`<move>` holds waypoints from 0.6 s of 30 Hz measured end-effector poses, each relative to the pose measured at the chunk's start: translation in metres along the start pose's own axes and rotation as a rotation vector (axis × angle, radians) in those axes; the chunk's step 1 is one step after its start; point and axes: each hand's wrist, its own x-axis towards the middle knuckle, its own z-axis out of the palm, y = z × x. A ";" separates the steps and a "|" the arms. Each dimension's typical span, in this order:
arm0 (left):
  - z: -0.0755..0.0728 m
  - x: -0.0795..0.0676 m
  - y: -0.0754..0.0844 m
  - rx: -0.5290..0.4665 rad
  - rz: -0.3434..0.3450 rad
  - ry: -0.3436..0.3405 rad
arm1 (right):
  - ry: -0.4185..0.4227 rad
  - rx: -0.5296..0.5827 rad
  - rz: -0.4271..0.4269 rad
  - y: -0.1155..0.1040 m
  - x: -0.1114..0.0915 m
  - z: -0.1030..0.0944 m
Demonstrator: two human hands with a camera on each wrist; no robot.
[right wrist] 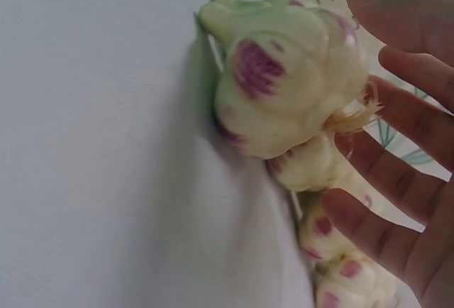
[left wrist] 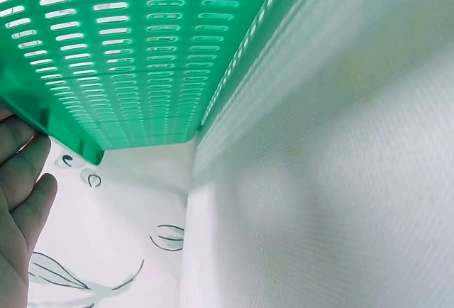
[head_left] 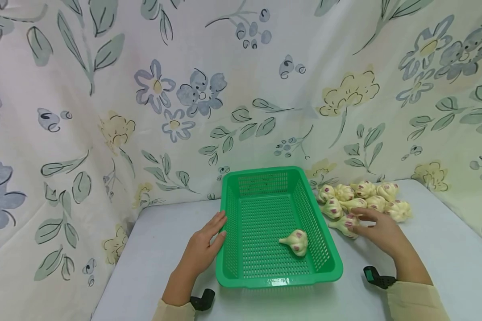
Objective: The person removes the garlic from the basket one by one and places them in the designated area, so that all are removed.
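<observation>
A green plastic basket (head_left: 265, 236) with slotted walls stands on the table. One garlic bulb (head_left: 298, 243) lies inside it, toward the near right. My left hand (head_left: 204, 245) rests against the basket's left rim with its fingers extended, and in the left wrist view its fingertips touch the rim's outer edge. At the right, my right hand (head_left: 379, 229) is around the near garlic bulb (right wrist: 284, 74) of a group, thumb and fingers spread apart. In the right wrist view a gap shows between the thumb and that bulb; whether any finger touches it I cannot tell.
Several more garlic bulbs (head_left: 365, 191) sit in a cluster right of the basket, by the table's back edge. A floral curtain (head_left: 241, 89) hangs behind and at both sides of the white table (head_left: 156, 240).
</observation>
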 end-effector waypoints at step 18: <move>0.000 0.000 0.000 -0.011 0.014 0.006 | 0.117 0.364 -0.309 -0.080 -0.029 -0.015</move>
